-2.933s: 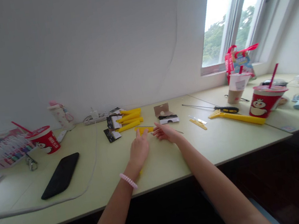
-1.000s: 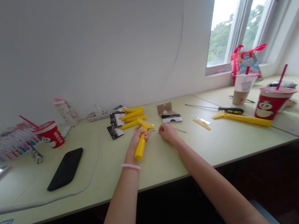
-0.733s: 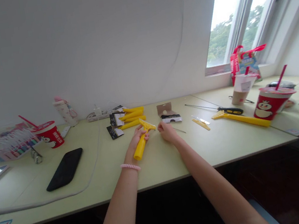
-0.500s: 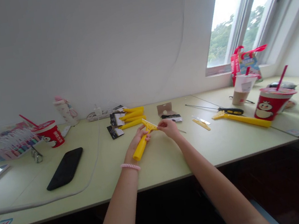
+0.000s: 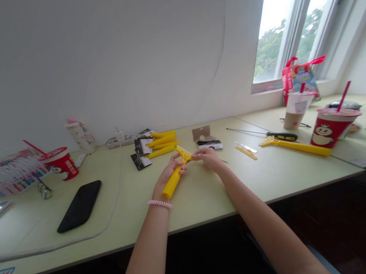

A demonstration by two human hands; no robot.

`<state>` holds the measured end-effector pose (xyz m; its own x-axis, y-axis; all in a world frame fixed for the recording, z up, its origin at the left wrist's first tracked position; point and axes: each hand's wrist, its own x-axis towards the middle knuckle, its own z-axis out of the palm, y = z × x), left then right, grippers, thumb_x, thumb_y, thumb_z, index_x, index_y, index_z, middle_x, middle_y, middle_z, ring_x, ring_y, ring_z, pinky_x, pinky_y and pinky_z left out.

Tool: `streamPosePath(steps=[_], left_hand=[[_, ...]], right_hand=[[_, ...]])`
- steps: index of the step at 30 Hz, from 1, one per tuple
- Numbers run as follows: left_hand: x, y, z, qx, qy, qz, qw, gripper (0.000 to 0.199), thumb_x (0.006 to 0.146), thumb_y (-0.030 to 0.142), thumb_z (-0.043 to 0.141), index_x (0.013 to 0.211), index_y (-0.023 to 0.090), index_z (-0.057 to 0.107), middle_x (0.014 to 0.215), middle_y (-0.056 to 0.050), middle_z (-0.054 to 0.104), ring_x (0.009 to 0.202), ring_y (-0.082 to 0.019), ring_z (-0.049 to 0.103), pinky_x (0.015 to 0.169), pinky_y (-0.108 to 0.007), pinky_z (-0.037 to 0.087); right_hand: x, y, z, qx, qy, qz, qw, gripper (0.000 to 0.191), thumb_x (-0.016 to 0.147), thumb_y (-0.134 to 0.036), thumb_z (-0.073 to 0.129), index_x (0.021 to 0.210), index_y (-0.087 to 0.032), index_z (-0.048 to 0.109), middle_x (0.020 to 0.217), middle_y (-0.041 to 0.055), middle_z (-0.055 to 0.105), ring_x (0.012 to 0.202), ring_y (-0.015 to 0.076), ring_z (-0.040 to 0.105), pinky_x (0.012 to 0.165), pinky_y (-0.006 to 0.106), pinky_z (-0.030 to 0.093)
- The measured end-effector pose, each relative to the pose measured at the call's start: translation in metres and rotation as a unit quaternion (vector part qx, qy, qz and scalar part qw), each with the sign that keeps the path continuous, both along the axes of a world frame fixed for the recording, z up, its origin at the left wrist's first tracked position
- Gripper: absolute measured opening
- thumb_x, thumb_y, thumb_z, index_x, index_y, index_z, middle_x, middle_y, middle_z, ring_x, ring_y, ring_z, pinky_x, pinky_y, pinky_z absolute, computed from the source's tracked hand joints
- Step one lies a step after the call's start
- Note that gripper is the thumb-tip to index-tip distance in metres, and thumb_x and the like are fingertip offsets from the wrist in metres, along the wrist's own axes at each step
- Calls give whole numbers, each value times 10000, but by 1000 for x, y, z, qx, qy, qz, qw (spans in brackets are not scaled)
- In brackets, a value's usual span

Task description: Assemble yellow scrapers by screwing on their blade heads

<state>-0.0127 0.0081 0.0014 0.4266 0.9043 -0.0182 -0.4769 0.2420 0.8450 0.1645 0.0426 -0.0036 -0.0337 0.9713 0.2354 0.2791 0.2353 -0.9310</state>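
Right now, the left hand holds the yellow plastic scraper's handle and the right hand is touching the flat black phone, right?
No: the right hand is away from the black phone, at the yellow plastic scraper's wide head, as the head view shows. The left hand does hold the handle.

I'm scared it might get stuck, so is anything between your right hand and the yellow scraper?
No, nothing visible is in the way. Your right hand already touches the head of the yellow plastic scraper, while your left hand holds its handle.

Two red paper cups with straws [image 5: 59, 165] [image 5: 332, 128], two yellow plastic scrapers [image 5: 175, 178] [image 5: 293, 148], one flat black smartphone [image 5: 79, 206], and apparently four loose yellow plastic handles [image 5: 161, 143], though that heap is hard to count.
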Motion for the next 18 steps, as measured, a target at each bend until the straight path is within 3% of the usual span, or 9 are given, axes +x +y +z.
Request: streamPosePath(steps=[6,14,16,18], left_hand=[[-1,-1,0,20,9,-21,1000,585,695,54,520,1231,225,358,841,-31,523,505,-31,469,428,-133,360],[-1,2,-2,8,-9,-2,1000,578,694,50,523,1221,223,362,843,-35,527,505,-29,464,430,-126,366],[-2,2,-2,1,-12,7,1000,571,693,48,519,1217,217,366,841,-38,528,502,-29,459,426,-124,366],[-2,2,-2,-7,-11,17,1000,559,692,48,519,1208,211,379,860,-44,530,494,-25,450,419,-123,366]], right_hand=[[0,-3,2,-26,28,14,999,178,537,-310,673,633,-160,661,613,14,605,612,138,517,630,274,377],[-1,2,-2,47,10,26,999,233,576,-380,667,684,-174,665,702,21,636,642,142,530,612,265,385],[0,4,-2,66,-3,8,998,269,630,-406,626,768,-180,679,750,30,653,649,147,539,612,269,395],[4,7,-2,93,-53,-63,992,269,703,-386,559,822,-177,680,791,47,656,679,159,547,642,282,404]])
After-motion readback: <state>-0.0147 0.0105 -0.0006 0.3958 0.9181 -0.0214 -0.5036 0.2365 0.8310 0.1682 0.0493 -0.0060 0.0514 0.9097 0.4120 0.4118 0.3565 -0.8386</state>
